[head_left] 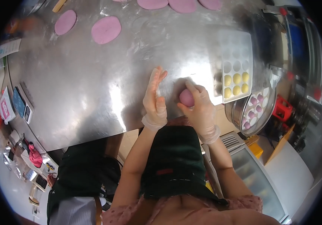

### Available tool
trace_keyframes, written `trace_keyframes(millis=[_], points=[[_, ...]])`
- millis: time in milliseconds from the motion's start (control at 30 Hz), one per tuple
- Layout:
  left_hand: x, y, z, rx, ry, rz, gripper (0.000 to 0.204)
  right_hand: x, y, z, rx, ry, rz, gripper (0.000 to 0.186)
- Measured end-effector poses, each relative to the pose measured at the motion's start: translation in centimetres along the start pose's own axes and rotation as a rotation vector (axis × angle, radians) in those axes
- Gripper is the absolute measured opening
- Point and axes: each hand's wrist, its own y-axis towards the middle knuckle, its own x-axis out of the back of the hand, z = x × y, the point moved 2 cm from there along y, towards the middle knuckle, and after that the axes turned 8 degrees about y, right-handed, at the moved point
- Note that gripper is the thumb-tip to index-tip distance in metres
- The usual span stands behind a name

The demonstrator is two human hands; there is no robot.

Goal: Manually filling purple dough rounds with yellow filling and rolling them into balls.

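Observation:
My right hand (pixel 202 108) in a clear glove is closed around a smooth purple dough ball (pixel 186 96) over the steel table (pixel 70 75). Just left of it, my left hand (pixel 154 95), also gloved, is held edge-on with fingers stretched out and apart from the ball. Several flattened pink dough rounds (pixel 105 29) lie along the far side of the table. To my right, a white tray (pixel 236 33) has several yellow balls (pixel 236 78) in its lower cups.
A round steel container (pixel 230 114) with purple pieces in white cups stands at the right, near metal machinery (pixel 303 48). A scale (pixel 22 103) and a wooden stick (pixel 58 5) lie leftward and far left. A person in a dark apron (pixel 74 168) is beside me at lower left.

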Motion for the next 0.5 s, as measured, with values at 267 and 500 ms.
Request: trace_keyframes(millis=[267,500], points=[[-2.0,-0.3,-1.5,-0.078,0.483,0.075,0.051,6.5,-4.8,-6.4,-0.439,1.375,0.178,0.068],[-2.1,-1.6,1.0,0.024,0.317,-0.008,0.041,11.2,-13.9,-18.8,-0.631,1.497,-0.196,0.071]])
